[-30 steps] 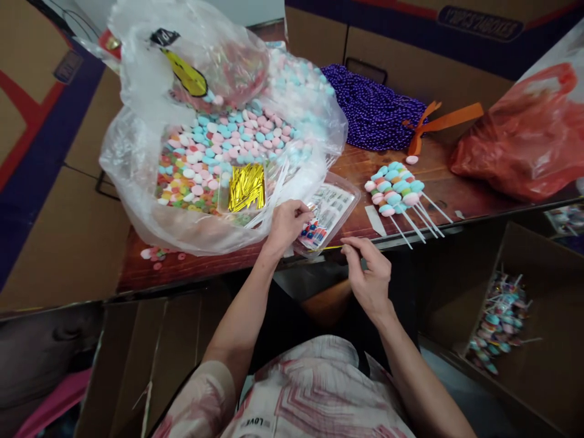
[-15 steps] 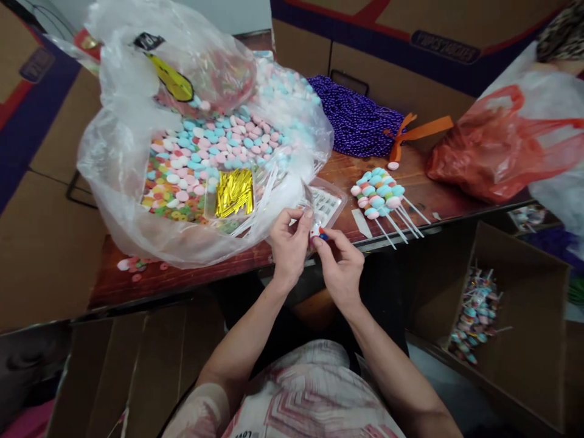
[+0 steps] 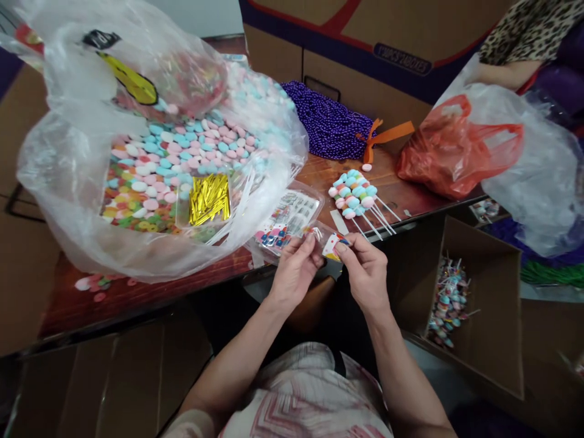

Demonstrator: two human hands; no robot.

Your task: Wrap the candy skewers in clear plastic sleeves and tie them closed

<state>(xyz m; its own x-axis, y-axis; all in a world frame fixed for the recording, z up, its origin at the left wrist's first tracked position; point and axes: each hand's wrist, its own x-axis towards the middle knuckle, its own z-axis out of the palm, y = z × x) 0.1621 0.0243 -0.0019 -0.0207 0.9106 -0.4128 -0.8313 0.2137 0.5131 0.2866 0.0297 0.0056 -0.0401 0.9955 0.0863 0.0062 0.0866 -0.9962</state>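
Printed clear wrapper [image 3: 329, 242] is pinched between fingers of left hand [image 3: 294, 274] and right hand [image 3: 365, 274] above table edge [image 3: 146, 292].

A small clear plastic wrapper [image 3: 329, 242] with a printed card inside, white with red, blue and yellow marks, is pinched between both grips, left grip [image 3: 294, 274] at its near-left edge, right grip [image 3: 365, 271] at its right end. It lies nearly flat, held just above the counter [image 3: 137, 292] edge.
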